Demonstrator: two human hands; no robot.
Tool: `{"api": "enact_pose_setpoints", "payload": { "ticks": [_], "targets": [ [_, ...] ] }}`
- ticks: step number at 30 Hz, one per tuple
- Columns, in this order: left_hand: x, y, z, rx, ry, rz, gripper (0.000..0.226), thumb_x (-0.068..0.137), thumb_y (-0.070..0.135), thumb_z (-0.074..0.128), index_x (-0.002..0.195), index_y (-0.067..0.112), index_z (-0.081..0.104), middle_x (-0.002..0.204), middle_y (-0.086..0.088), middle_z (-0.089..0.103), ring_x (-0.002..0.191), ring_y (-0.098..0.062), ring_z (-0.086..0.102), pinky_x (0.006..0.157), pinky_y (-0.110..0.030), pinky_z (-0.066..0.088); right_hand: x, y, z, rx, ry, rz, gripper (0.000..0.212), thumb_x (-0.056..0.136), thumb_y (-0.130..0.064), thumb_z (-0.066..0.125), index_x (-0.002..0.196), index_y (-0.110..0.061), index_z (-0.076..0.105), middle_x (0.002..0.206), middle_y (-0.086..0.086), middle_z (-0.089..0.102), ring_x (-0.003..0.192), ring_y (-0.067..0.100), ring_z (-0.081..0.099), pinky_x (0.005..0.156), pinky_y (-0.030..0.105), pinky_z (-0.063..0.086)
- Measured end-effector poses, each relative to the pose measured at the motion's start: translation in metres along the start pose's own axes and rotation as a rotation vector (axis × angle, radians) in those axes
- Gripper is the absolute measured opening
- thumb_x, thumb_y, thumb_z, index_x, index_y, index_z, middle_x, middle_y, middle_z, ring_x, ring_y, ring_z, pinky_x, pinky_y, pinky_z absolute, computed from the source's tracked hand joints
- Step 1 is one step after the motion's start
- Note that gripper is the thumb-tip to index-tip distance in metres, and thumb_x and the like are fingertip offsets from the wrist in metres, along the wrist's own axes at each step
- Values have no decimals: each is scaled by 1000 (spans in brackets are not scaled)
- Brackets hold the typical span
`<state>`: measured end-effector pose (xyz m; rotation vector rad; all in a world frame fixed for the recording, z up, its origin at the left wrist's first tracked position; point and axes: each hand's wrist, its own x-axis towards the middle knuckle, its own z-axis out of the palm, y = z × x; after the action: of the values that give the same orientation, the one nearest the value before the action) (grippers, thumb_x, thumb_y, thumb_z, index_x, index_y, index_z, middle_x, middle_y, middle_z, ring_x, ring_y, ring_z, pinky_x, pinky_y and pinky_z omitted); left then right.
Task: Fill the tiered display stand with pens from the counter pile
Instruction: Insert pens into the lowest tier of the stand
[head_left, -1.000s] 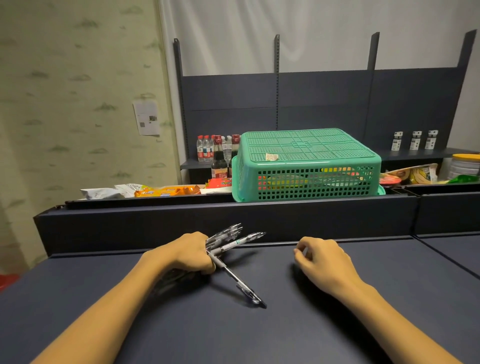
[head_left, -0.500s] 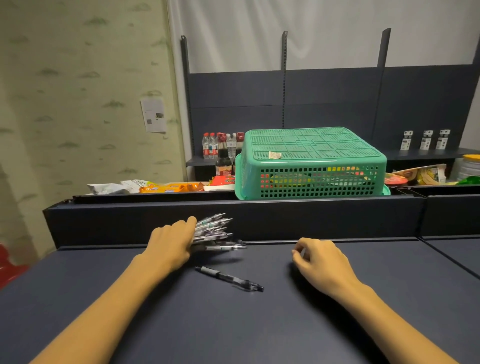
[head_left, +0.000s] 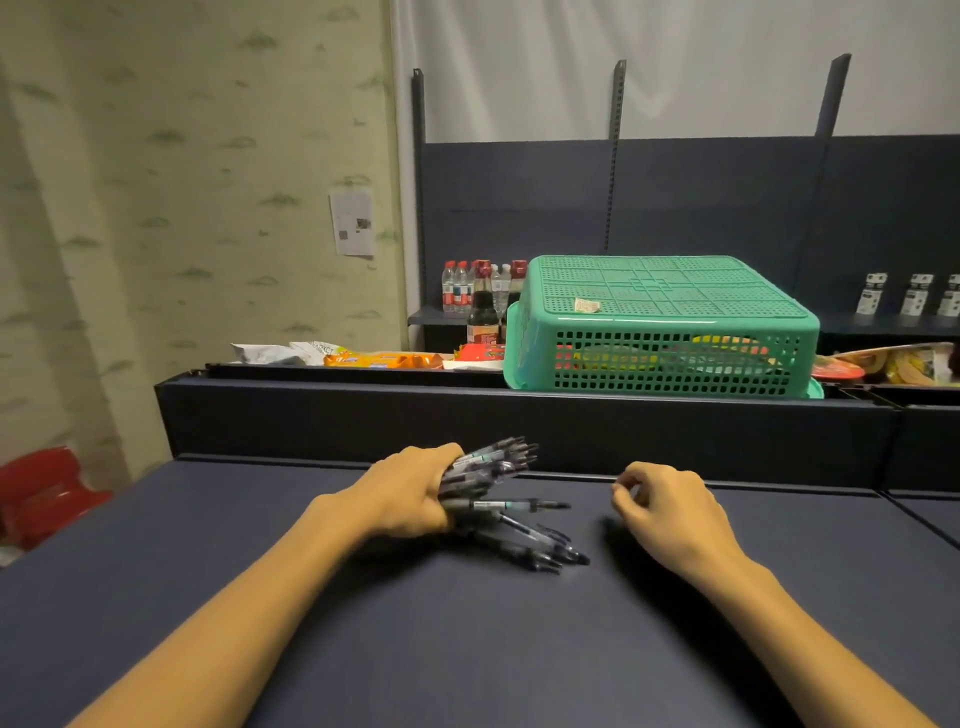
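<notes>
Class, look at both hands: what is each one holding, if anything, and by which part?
The left hand grips a bundle of pens near one end; the far ends fan out. The right hand holds nothing, fingers loosely curled.

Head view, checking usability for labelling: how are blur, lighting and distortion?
Head view: dim, soft lighting; pens in the left hand are slightly smeared; right hand casts a soft shadow on the counter; wide-angle bending tilts the shelf uprights.

Pens (head_left: 498, 499) on the counter (head_left: 467, 649), basket (head_left: 660, 327) behind, bottles (head_left: 478, 291) to its left.
</notes>
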<state>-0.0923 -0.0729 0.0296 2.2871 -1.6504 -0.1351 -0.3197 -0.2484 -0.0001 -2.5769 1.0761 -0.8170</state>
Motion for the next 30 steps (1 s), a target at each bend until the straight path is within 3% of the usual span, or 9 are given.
{"api": "enact_pose_setpoints", "payload": {
  "ticks": [5,10,15,23,30],
  "targets": [
    [-2,8,-2,-11,-149,67,32,62,23,71,85,31,50,84,8,63,76,-13,62,69,-35,55,-2,1,-7,-10,43,47,13,90,-34,54,91,-27,65,83,-7,65,85,23,62,62,28,40],
    [2,19,2,128,-185,138,36,67,28,68,97,30,49,91,2,63,80,-20,61,72,-38,54,-9,0,-13,-26,94,139,13,89,-33,56,88,-25,66,79,-6,64,85,26,61,64,29,39],
    [10,26,-1,359,-199,173,40,73,34,66,105,21,47,99,-7,57,89,-29,57,69,-33,43,-18,-2,-16,-52,123,231,12,88,-33,56,85,-25,65,81,-4,65,87,29,62,66,30,40],
    [15,15,-3,151,-159,96,37,70,37,67,99,24,48,96,0,57,83,-22,56,66,-33,44,-35,-10,-18,-83,131,280,13,88,-30,57,85,-21,66,80,-3,62,86,27,61,66,31,44],
    [20,12,-9,156,-110,110,36,72,39,64,100,25,47,96,-1,58,82,-21,57,72,-36,50,-43,-16,-22,-110,166,304,12,88,-31,57,80,-24,64,81,-3,65,83,25,62,65,30,46]
  ]
}}
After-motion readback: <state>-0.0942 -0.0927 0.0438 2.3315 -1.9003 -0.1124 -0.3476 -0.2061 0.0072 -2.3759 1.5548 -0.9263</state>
